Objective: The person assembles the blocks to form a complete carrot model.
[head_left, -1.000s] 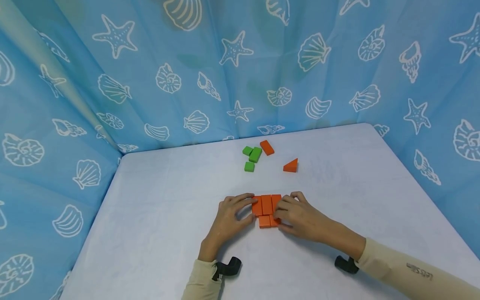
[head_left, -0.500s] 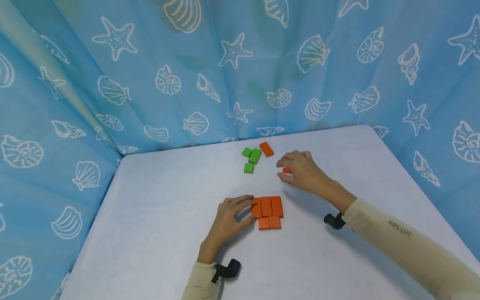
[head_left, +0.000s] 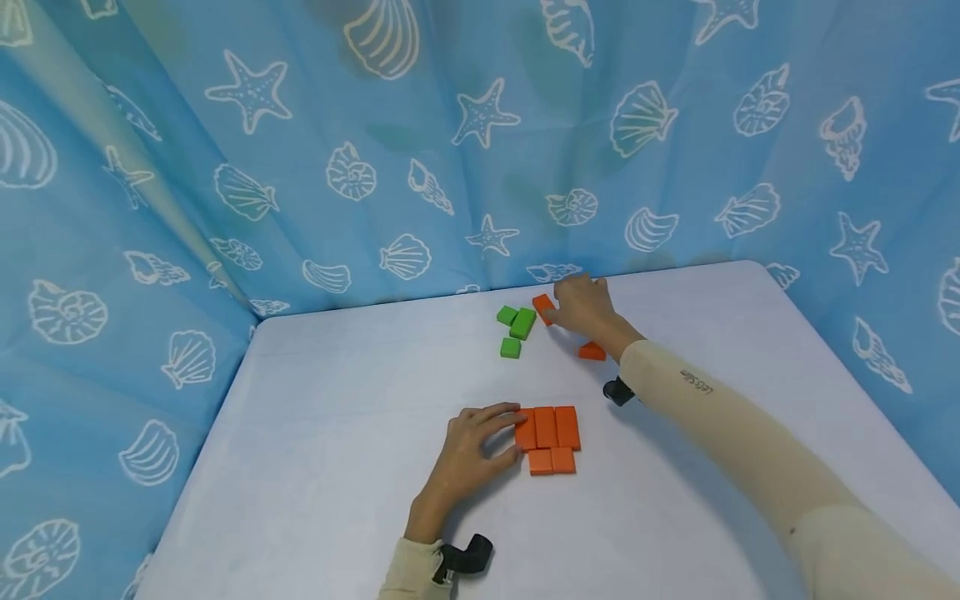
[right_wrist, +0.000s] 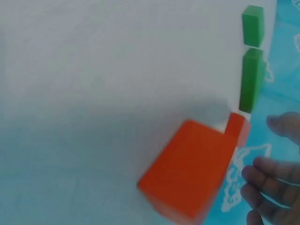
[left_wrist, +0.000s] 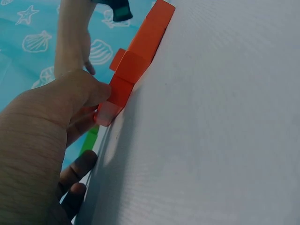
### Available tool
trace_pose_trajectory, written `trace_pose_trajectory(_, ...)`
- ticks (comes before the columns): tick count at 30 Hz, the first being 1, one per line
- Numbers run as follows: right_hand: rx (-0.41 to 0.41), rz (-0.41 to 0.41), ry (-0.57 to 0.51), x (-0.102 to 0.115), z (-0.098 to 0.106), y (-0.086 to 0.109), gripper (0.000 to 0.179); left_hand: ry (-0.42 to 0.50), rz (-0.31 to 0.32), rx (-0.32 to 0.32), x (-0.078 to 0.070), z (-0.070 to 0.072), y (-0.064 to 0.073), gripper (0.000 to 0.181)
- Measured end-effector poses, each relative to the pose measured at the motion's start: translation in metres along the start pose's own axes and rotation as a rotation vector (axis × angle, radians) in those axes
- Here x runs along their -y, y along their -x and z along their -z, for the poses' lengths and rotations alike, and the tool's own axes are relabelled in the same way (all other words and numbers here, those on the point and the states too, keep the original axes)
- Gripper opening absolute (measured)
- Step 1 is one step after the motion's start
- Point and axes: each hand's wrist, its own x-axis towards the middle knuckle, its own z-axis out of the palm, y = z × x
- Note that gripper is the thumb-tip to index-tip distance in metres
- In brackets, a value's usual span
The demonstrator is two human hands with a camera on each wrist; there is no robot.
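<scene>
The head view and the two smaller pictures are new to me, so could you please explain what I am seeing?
There is no robot: this is a person working bare-handed. A camera on the head, looking forward and down, takes the head view; one on each wrist takes the smaller pictures. On the white table lie five orange blocks set close together; farther back are three green blocks and two loose orange blocks. The left hand touches the leftmost grouped block; I can't tell whether it grips it. The right hand is at the farther loose block, thumb and fingers apart, with nothing clearly held.
</scene>
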Motion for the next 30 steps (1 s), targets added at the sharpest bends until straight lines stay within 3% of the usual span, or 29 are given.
trace_pose_trajectory(5, 0.023, -0.060, 0.026, -0.002, -0.008, 0.000, 0.034, -0.001, -0.007, 0.016, -0.006, -0.004, 0.000, 0.043)
trace_pose_trajectory(8, 0.020, -0.067, -0.010, -0.007, -0.010, 0.003, 0.028, -0.005, 0.002, 0.023, -0.010, -0.006, 0.000, 0.043)
trace_pose_trajectory(17, -0.095, 0.006, -0.042, -0.024, 0.002, 0.022, 0.031, -0.022, 0.004, 0.027, -0.013, -0.007, 0.000, 0.042)
trace_pose_trajectory(22, -0.132, 0.099, -0.015, -0.023, 0.014, 0.048, 0.036, -0.027, 0.015, 0.025, -0.011, -0.004, 0.002, 0.042)
trace_pose_trajectory(30, -0.195, 0.270, -0.029, -0.008, 0.029, 0.107, 0.027, -0.018, 0.019, 0.002, -0.004, -0.001, 0.001, 0.042)
